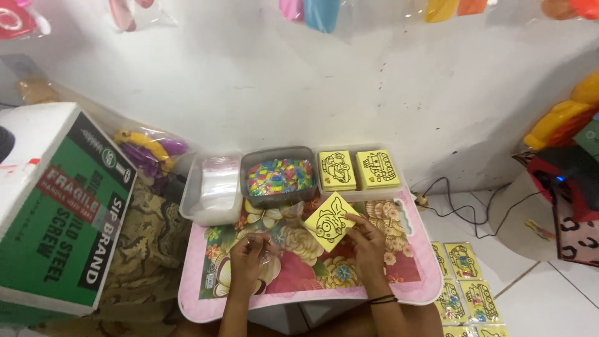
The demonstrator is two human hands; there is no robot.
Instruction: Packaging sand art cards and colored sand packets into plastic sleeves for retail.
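A yellow square card (329, 222) with a black line drawing is tilted on one corner above the middle of the counter (419, 274), a small pink flowered table. The right hand (368, 242) pinches its lower right edge between thumb and fingers. The left hand (248, 254), near the front left, has its fingers curled around something clear and small; what it is I cannot tell. Along the far edge stand a grey tub of coloured bits (279, 176), a tray of yellow cards (360, 170) and a clear tray of plastic bags (213, 187).

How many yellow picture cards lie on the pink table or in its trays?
3: one card held in the right hand, two cards atop stacks in the clear tray; more lie beneath.
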